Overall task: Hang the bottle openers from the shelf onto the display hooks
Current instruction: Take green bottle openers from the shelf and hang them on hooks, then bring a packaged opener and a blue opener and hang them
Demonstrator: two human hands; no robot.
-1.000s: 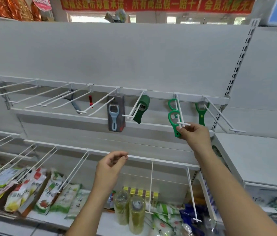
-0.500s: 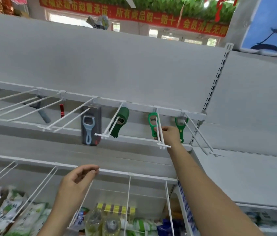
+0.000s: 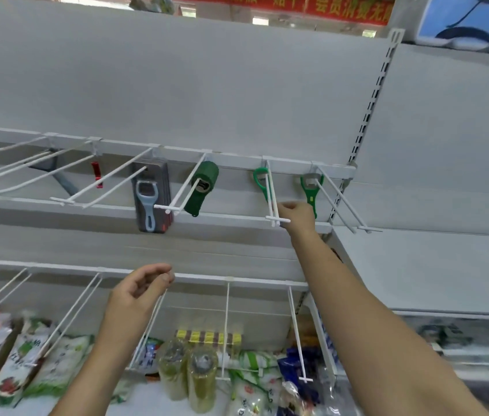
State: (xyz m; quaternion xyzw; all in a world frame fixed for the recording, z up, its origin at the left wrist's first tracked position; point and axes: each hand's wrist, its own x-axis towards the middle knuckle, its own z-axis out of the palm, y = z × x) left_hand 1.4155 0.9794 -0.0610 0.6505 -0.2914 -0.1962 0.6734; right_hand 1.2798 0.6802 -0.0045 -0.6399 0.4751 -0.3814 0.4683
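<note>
The right hand [image 3: 295, 214] is raised to the front end of a white double-wire display hook [image 3: 273, 205], its curled fingers right beside the crossbar at the tip. Whether they pinch the wire or only touch it cannot be told. A green bottle opener [image 3: 260, 183] hangs on this hook, far back near the upper rail [image 3: 237, 159], its handle pointing down behind the wires and apart from the hand. One hook to the right, a second green bottle opener [image 3: 311, 187] with a metal head hangs just beside the right hand's knuckles. To the left hang a dark green opener [image 3: 202, 187] with a rounded body, then a blue-grey tool [image 3: 148, 199] on a dark card, and further left a small red item [image 3: 96, 174]. The left hand [image 3: 141, 291] is lower, in front of the lower rail [image 3: 237, 280], with fingers loosely curled toward the thumb and nothing held. The two hands are well apart. On the shelf below lie snack packets [image 3: 12, 355], and two capped bottles [image 3: 189, 376] stand there.
</note>
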